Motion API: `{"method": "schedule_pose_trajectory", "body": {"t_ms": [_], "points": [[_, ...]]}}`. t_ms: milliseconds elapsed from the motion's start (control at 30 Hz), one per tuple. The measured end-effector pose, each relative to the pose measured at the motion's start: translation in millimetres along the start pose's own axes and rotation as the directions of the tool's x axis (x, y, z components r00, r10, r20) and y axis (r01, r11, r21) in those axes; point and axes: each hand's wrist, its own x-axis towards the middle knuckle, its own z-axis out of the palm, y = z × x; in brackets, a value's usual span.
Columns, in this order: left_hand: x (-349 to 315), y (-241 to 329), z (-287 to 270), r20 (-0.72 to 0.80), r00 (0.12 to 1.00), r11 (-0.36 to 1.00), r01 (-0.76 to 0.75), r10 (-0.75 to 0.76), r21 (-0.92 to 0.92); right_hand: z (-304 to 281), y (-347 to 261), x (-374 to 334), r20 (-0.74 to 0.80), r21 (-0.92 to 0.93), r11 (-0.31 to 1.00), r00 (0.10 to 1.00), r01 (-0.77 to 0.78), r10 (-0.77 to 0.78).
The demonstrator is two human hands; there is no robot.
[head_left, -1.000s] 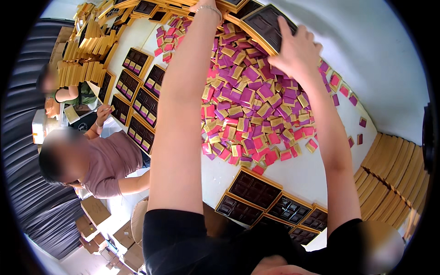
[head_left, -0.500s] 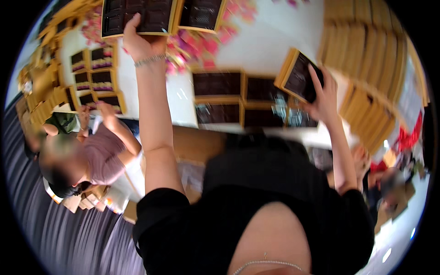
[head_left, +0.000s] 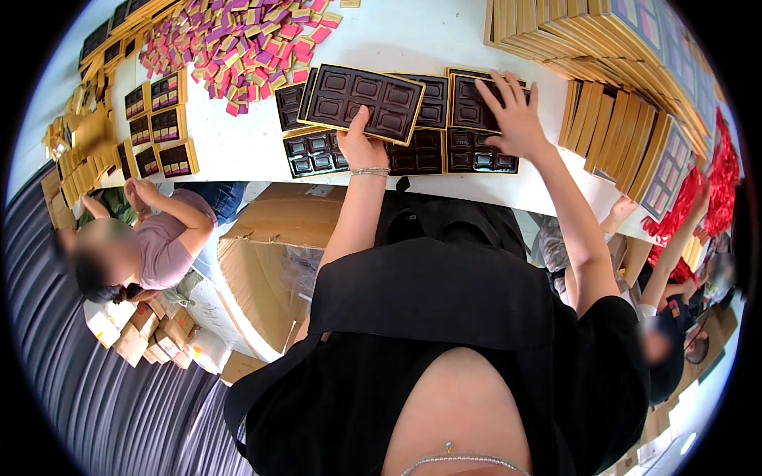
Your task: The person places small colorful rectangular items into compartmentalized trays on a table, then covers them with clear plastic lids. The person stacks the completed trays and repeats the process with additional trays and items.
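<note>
The raised box [head_left: 367, 83] is flat and rectangular, gold-edged, with a glossy dark-brown insert moulded into six empty recesses. From here I see it face up and askew, its right end dipping nearer the person, overlapping similar boxes [head_left: 313, 152]. The second box [head_left: 470, 103], equally dark, lies flat, its right side partly hidden.

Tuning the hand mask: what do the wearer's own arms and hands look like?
Black short sleeves, forearms bare. Left hand: gloveless, wearing a thin silvery bracelet. Right hand: gloveless, no bracelet visible. No cables or markings visible.
</note>
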Motion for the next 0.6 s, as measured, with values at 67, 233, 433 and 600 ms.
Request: {"method": "schedule_pose_trajectory", "body": {"t_ms": [67, 233, 433, 600], "points": [[0, 8, -15, 0.023, 1.0, 0.999, 0.009, -0.008, -0.045, -11, -25, 0, -0.175, 0.095, 0.991, 0.982, 0.095, -0.077], [-66, 33, -29, 0.001, 0.993, 0.991, 0.12, -0.121, -0.051, 4, -77, 2, -0.325, 0.333, 0.913, 0.938, 0.235, -0.123], [-141, -28, -59, -0.002, 0.931, 0.913, 0.358, -0.364, 0.195, 49, -112, -62, 0.323, 0.933, -0.202, 0.941, -0.299, 0.097], [-120, -25, -77, 0.187, 0.81, 0.755, 0.586, -0.556, -0.294, 69, -71, -93, 0.348, 0.919, -0.278, 0.907, -0.281, 0.235]]}}
